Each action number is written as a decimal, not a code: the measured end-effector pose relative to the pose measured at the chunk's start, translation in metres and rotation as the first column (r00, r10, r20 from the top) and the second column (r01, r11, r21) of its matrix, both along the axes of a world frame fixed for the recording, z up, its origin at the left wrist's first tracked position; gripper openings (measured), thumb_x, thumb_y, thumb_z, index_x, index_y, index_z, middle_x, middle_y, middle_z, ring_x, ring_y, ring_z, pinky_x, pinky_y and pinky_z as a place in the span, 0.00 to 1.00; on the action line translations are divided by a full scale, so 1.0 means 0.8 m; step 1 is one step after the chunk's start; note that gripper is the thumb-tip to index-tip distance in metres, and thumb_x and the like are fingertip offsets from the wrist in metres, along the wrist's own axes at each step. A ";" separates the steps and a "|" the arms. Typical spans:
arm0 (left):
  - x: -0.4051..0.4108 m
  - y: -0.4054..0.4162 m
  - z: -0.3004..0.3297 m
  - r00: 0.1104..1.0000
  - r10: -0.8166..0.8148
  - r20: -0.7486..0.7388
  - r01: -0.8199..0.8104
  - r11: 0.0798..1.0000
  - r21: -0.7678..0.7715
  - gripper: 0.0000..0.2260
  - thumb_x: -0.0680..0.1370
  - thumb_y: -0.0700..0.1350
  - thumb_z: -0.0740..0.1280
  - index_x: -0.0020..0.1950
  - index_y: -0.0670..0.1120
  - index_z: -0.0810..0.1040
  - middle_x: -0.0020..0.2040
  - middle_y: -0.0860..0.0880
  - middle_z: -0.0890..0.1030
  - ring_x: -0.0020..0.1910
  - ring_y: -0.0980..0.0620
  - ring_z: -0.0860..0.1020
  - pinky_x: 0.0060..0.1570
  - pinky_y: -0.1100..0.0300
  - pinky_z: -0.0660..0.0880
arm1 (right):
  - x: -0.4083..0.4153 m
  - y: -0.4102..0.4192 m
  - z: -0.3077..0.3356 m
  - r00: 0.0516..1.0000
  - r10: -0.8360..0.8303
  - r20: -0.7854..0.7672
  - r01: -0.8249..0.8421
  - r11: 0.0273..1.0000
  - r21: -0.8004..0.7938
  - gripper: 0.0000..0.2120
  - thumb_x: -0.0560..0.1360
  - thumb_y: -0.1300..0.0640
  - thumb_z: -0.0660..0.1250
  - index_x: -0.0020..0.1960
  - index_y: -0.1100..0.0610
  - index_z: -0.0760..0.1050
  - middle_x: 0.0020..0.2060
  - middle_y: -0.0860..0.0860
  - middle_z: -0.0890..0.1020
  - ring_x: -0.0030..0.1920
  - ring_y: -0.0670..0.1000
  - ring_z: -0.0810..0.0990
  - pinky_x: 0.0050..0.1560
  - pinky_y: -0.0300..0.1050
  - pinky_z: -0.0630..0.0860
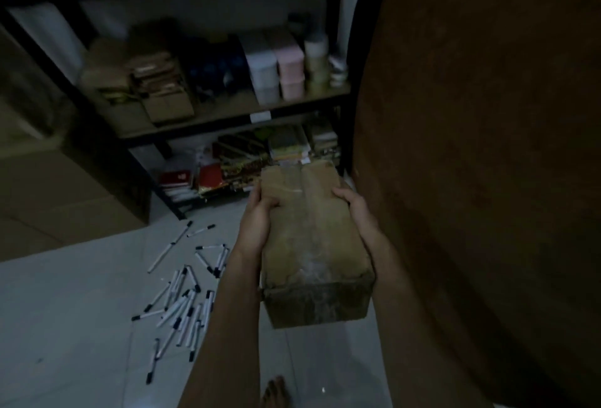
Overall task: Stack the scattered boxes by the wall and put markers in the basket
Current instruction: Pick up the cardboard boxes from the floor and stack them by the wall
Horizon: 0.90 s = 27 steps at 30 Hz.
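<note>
1. One cardboard box [313, 238] is in your hands, lifted above the floor [81, 310] and just beside a big brown surface [487, 147] on your right. Your left hand [258, 224] holds its left side with the fingers curled over the top edge, and your right hand [356, 209] holds the right side in the same way, so each grip is clamped on the box.
2. This box is not yet put down, so I judge the stacking step is in progress. No finished stack can be seen here, and I cannot tell how many boxes are already placed.
3. More large cardboard boxes [65, 193] stand at the left, near the shelf rack [234, 108]. If they belong to the task I cannot tell.
4. Many markers [185, 300] lie scattered on the floor to the left of your arms, some in a heap and some apart. None is collected, as far as it shows.
5. No basket is in view, so the marker part seems to be left entirely.
</note>
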State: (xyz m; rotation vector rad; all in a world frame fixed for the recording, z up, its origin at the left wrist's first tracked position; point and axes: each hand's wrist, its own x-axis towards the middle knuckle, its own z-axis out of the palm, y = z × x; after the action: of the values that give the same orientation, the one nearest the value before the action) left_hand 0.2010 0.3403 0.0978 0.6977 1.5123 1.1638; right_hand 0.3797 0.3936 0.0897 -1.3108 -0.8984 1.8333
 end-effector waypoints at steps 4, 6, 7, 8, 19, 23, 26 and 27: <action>-0.011 -0.011 0.130 0.999 0.020 -0.049 -0.016 0.997 0.078 0.23 0.77 0.43 0.60 0.73 0.53 0.69 0.65 0.48 0.77 0.55 0.51 0.80 0.40 0.61 0.76 | -0.014 -0.007 0.116 1.000 0.014 -0.010 -0.012 0.994 0.108 0.21 0.81 0.56 0.57 0.74 0.47 0.65 0.46 0.41 0.82 0.42 0.44 0.82 0.35 0.35 0.78; -0.017 -0.019 0.188 0.995 0.051 -0.086 -0.041 0.993 0.115 0.23 0.76 0.43 0.61 0.72 0.53 0.70 0.64 0.48 0.78 0.54 0.52 0.80 0.40 0.61 0.75 | -0.021 -0.014 0.170 0.999 0.031 -0.032 -0.025 0.986 0.168 0.21 0.81 0.55 0.57 0.73 0.45 0.67 0.51 0.44 0.83 0.48 0.47 0.83 0.44 0.41 0.79; -0.018 -0.024 0.212 0.992 0.070 -0.104 -0.057 0.991 0.125 0.23 0.76 0.43 0.61 0.72 0.54 0.70 0.64 0.49 0.78 0.55 0.51 0.79 0.39 0.60 0.74 | -0.025 -0.017 0.192 0.998 0.043 -0.036 -0.035 0.981 0.192 0.21 0.81 0.55 0.57 0.73 0.45 0.67 0.55 0.47 0.82 0.53 0.50 0.82 0.50 0.45 0.78; -0.021 -0.032 0.239 0.989 0.087 -0.119 -0.070 0.988 0.140 0.23 0.76 0.44 0.61 0.72 0.54 0.69 0.64 0.49 0.78 0.56 0.50 0.78 0.40 0.59 0.73 | -0.029 -0.023 0.220 0.998 0.053 -0.044 -0.042 0.976 0.212 0.22 0.81 0.55 0.57 0.74 0.45 0.66 0.57 0.49 0.80 0.55 0.53 0.80 0.53 0.47 0.77; -0.056 -0.092 0.422 0.953 0.241 -0.182 -0.190 0.947 0.261 0.23 0.80 0.46 0.57 0.76 0.51 0.64 0.69 0.44 0.72 0.59 0.47 0.74 0.37 0.62 0.65 | -0.075 -0.073 0.418 0.997 0.056 0.054 -0.070 0.949 0.307 0.07 0.78 0.53 0.63 0.55 0.47 0.76 0.36 0.51 0.84 0.36 0.52 0.82 0.23 0.33 0.72; -0.088 -0.120 0.464 0.940 0.289 -0.181 -0.227 0.926 0.302 0.22 0.80 0.46 0.58 0.74 0.48 0.67 0.68 0.44 0.74 0.61 0.45 0.75 0.44 0.58 0.69 | -0.114 -0.091 0.463 0.990 0.097 0.098 -0.126 0.929 0.349 0.07 0.78 0.52 0.62 0.52 0.43 0.77 0.44 0.51 0.81 0.43 0.52 0.80 0.28 0.37 0.74; -0.123 -0.140 0.481 0.941 0.302 -0.151 -0.237 0.909 0.342 0.14 0.81 0.46 0.57 0.66 0.50 0.72 0.58 0.48 0.78 0.51 0.51 0.77 0.39 0.58 0.68 | -0.153 -0.099 0.480 0.979 0.168 0.119 -0.202 0.899 0.389 0.10 0.79 0.51 0.60 0.45 0.37 0.75 0.46 0.47 0.81 0.46 0.51 0.81 0.36 0.42 0.75; -0.137 -0.147 0.483 0.941 0.308 -0.144 -0.244 0.907 0.343 0.12 0.81 0.47 0.57 0.64 0.51 0.72 0.56 0.49 0.78 0.50 0.52 0.76 0.39 0.58 0.68 | -0.166 -0.102 0.483 0.977 0.174 0.124 -0.210 0.896 0.390 0.10 0.79 0.50 0.61 0.44 0.36 0.75 0.43 0.44 0.82 0.43 0.48 0.83 0.34 0.41 0.76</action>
State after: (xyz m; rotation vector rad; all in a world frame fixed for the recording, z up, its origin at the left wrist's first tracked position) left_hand 0.0916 0.2229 0.4845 0.8536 1.6413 1.6240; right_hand 0.2467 0.3120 0.4760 -1.0747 -1.4120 1.6249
